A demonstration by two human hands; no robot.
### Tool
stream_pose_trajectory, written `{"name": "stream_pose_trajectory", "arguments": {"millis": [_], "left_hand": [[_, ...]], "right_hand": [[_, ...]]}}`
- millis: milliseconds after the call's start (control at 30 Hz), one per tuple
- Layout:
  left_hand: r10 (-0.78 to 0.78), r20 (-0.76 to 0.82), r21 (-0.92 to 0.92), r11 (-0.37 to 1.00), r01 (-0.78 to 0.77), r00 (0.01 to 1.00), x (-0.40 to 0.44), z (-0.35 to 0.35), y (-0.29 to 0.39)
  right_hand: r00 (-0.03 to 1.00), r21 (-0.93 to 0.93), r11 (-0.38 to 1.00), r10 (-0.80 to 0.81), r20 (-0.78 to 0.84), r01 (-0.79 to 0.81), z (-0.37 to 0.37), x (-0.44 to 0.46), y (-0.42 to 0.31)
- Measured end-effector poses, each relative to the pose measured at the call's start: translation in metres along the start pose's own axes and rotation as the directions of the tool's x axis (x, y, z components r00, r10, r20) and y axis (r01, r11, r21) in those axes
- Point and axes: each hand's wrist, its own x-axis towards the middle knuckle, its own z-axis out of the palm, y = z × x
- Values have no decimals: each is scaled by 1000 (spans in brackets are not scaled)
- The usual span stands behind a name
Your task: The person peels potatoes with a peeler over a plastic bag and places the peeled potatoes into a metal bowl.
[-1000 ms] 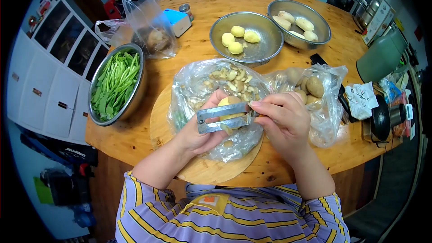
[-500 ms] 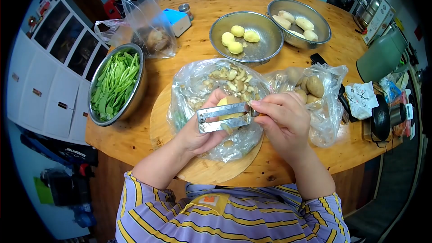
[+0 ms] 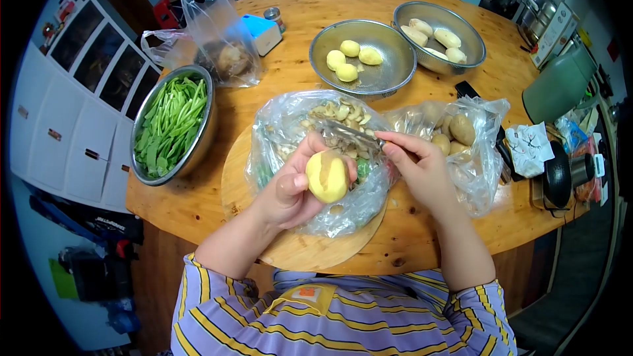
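My left hand (image 3: 290, 191) is closed around a partly peeled potato (image 3: 328, 181); a brownish strip of skin still shows on its yellow flesh. In my right hand (image 3: 417, 161) is a metal peeler (image 3: 353, 133), gripped at its handle and held above and right of the potato, apart from it. Beneath both hands lies a clear plastic bag (image 3: 277, 118) with potato peelings (image 3: 343, 113) in it, spread on a round wooden board (image 3: 330, 254). Another clear bag (image 3: 484, 178) to the right holds unpeeled potatoes (image 3: 461, 130).
Beyond the peelings, one metal colander (image 3: 395, 82) holds several peeled potatoes (image 3: 347, 72); a second colander (image 3: 476, 39) holds pale, longer pieces (image 3: 447, 36). At left stands a metal bowl (image 3: 206, 122) of green leafy vegetables (image 3: 170, 125). Behind it are a plastic bag (image 3: 221, 26) and a blue-and-white box (image 3: 264, 34).
The peeler has lifted off the potato and tilted away, up and to the right. My left hand has turned, so the potato's peeled side now shows.
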Motion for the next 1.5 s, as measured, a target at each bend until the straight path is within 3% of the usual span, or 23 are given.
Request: {"name": "stream_pose_trajectory", "arguments": {"millis": [33,133,233,267,367,467,567,667,700,767,867,1067,1267,1367,1433,1467,1500], "left_hand": [[9,-23,29,1000,-9,1000,-1,4,0],[4,-119,13,1000,-2,993,-2,2,4],[66,-143,19,998,-64,988,-1,3,2],[72,-207,65,996,-60,976,-2,4,1],[61,-209,89,995,-43,976,-2,2,-5],[77,-231,225,974,-24,970,-1,10,-6],[29,-242,200,979,21,970,-1,7,-3],[62,-209,22,998,-59,976,-2,5,-8],[58,-207,56,997,-48,977,-2,6,-6],[51,-204,123,992,-26,978,-1,7,0],[42,-213,130,991,-15,976,0,-3,4],[37,-287,156,988,9,957,2,1,0],[-139,-120,-56,990,133,983,4,-10,3],[-155,-67,-97,984,148,986,5,-14,3],[-129,162,-131,980,151,978,2,-11,6],[-109,114,-79,990,118,988,2,-7,7],[-80,63,-27,996,82,995,1,-5,8]], "right_hand": [[999,16,999,29,17,-29,-1,0,-3],[940,-116,937,-337,-57,329,5,-7,-11],[726,-515,599,-684,69,613,4,-6,-14],[684,-546,549,-727,62,633,7,-7,-14],[626,-593,458,-773,103,662,8,-8,-19],[619,-610,434,-776,122,664,10,-11,-23],[613,-611,434,-783,107,662,11,-12,-24],[647,-606,479,-759,78,635,8,-12,-25],[683,-599,517,-727,70,612,6,-11,-24],[750,-584,588,-659,55,560,0,-8,-18],[915,-332,862,-404,6,383,-7,-1,-5],[994,-126,987,-97,41,101,-7,-3,-8],[996,-52,997,-45,75,49,-13,1,-1],[997,-23,999,-32,74,34,-15,2,1],[992,-107,987,-116,42,120,-21,8,8],[987,-153,975,-158,27,160,-24,9,10],[995,-133,986,-93,38,97,-24,7,6]]}}
